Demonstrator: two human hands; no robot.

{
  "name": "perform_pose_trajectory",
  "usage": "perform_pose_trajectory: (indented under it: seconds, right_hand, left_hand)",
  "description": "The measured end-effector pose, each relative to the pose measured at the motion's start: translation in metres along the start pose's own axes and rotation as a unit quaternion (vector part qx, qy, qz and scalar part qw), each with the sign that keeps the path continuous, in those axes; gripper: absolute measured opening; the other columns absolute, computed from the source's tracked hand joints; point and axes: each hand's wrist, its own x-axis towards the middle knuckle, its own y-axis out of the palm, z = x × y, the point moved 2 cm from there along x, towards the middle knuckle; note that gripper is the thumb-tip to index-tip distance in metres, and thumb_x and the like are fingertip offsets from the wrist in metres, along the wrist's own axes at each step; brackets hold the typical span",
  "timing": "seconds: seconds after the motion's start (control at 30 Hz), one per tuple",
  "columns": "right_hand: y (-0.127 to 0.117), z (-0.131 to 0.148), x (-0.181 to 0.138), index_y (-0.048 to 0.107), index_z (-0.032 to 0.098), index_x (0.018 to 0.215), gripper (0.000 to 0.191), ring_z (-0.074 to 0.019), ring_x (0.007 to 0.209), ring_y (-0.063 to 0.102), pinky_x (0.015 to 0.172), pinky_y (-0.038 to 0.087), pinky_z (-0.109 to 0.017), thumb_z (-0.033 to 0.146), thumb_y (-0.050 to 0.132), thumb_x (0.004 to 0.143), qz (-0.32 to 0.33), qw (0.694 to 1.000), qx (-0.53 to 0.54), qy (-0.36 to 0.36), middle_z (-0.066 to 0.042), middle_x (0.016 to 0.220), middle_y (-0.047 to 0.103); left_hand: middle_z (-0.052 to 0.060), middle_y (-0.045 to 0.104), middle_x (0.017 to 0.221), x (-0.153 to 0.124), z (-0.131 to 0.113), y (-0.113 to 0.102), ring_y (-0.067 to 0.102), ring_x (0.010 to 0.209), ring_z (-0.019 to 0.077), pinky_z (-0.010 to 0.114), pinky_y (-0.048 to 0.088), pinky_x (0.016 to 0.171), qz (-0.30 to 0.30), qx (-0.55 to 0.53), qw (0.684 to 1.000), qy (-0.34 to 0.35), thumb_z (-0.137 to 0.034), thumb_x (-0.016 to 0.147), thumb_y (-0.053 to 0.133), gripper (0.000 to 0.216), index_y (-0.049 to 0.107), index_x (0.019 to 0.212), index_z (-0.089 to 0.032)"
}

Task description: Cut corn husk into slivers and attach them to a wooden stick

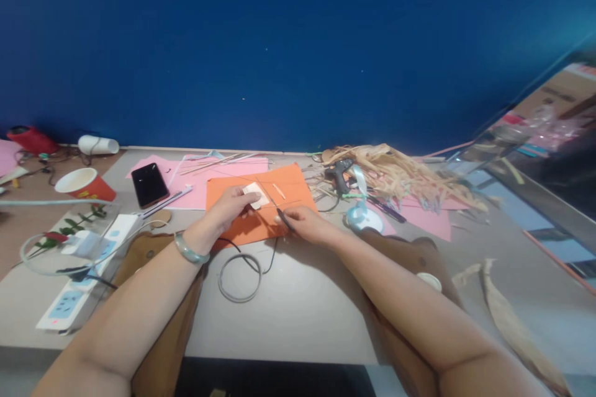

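An orange sheet of paper (279,189) lies on the grey table (298,316) in front of me. My left hand (228,211) rests on the sheet with its fingers closed on a small pale piece of paper (257,193). My right hand (305,223) is at the sheet's near edge, pinched on a thin dark tool (280,216) whose tip points toward the pale piece. A green bangle (190,252) sits on my left wrist. A coil of grey wire (239,278) lies just below my hands.
Pink paper (205,183) with a black phone (149,185) lies at the left, beside a red paper cup (86,185) and a white power strip (77,288). A glue gun (341,175), dried straw (400,177) and a ribbon roll (365,218) are at the right. A dry leaf (512,322) lies near right.
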Motion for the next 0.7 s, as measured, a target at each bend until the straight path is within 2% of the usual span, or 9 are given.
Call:
perform_pose_trajectory:
  seconds: [0.13,0.27,0.37,0.5,0.7]
  right_hand:
    - [0.000,-0.005,0.002,0.041,0.017,0.055,0.043,-0.0095,0.052,0.040,0.051,0.030,-0.023,0.052,0.053,0.077,-0.069,0.997,-0.008,-0.027,0.002,0.052,0.044]
    - [0.000,-0.014,0.005,0.040,0.018,0.055,0.039,-0.0097,0.052,0.040,0.050,0.029,-0.022,0.048,0.058,0.074,-0.095,0.994,-0.007,-0.046,0.002,0.053,0.044]
    - [0.000,-0.016,0.006,0.040,0.018,0.060,0.036,-0.0102,0.055,0.042,0.051,0.030,-0.022,0.046,0.060,0.071,-0.096,0.994,0.015,-0.053,0.002,0.057,0.046]
    - [0.000,-0.014,0.005,0.035,0.019,0.061,0.040,-0.0089,0.055,0.039,0.051,0.029,-0.021,0.049,0.062,0.067,-0.082,0.995,0.020,-0.046,0.004,0.059,0.041]
    - [0.000,-0.010,0.003,0.032,0.019,0.062,0.042,-0.0076,0.055,0.031,0.050,0.026,-0.021,0.050,0.060,0.068,-0.080,0.996,0.006,-0.035,0.006,0.059,0.035]
  left_hand:
    - [-0.001,0.056,0.053,-0.002,-0.005,0.000,0.045,0.041,0.0053,0.018,0.028,0.039,-0.018,-0.011,0.999,0.037,-0.028,0.068,0.064,0.017,0.058,0.070,-0.012]
    - [-0.004,0.052,0.049,0.000,-0.009,-0.002,0.041,0.038,0.0045,0.018,0.026,0.038,-0.046,-0.032,0.996,0.073,-0.026,0.067,0.063,0.015,0.057,0.071,-0.013]
    - [-0.003,0.055,0.053,0.001,-0.012,-0.006,0.042,0.039,0.0046,0.018,0.027,0.038,-0.082,-0.051,0.988,0.118,-0.027,0.066,0.064,0.016,0.056,0.072,-0.014]
    - [-0.005,0.050,0.046,0.000,-0.015,-0.010,0.040,0.038,0.0047,0.018,0.026,0.039,-0.130,-0.032,0.980,0.146,-0.024,0.067,0.061,0.012,0.053,0.066,-0.015]
    - [-0.005,0.050,0.045,-0.001,-0.014,-0.011,0.038,0.037,0.0049,0.019,0.027,0.039,-0.133,-0.011,0.980,0.145,-0.027,0.070,0.061,0.015,0.054,0.066,-0.015]
